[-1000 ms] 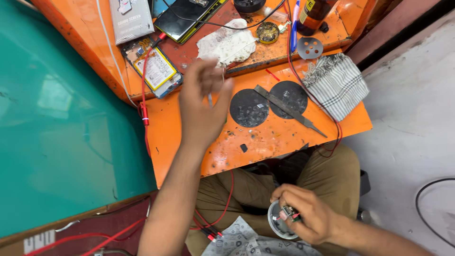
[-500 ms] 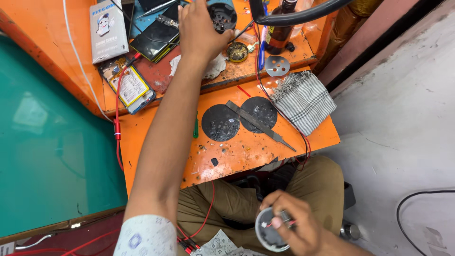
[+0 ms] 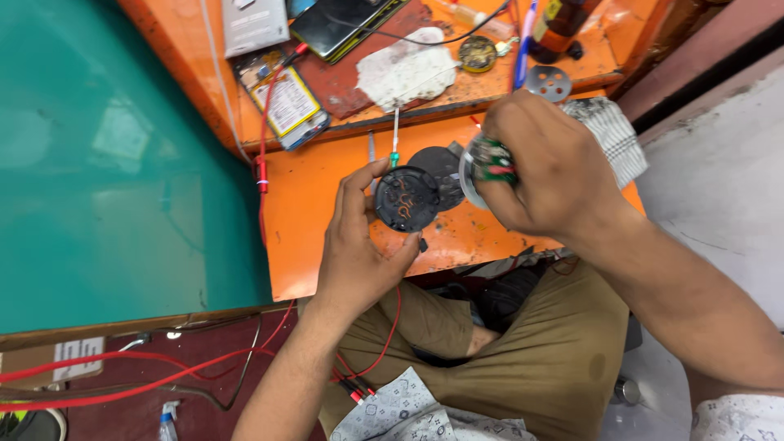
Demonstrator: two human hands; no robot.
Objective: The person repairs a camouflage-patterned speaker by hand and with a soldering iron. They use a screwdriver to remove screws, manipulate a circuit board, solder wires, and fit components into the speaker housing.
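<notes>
Over the orange worktop's (image 3: 327, 245) front edge, both hands full.
My left hand (image 3: 359, 245) pinches a round black disc (image 3: 406, 198); my right hand (image 3: 547, 167) wraps a clear-rimmed green circuit module (image 3: 483, 163). Either could slip off into my lap.

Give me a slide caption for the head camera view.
Left hand holds a black round disc; right hand grips a round green-circuit part above an orange bench.

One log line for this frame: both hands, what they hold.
left hand: holds black round disc | right hand: grips round part with green board | parts close together above orange bench
</notes>
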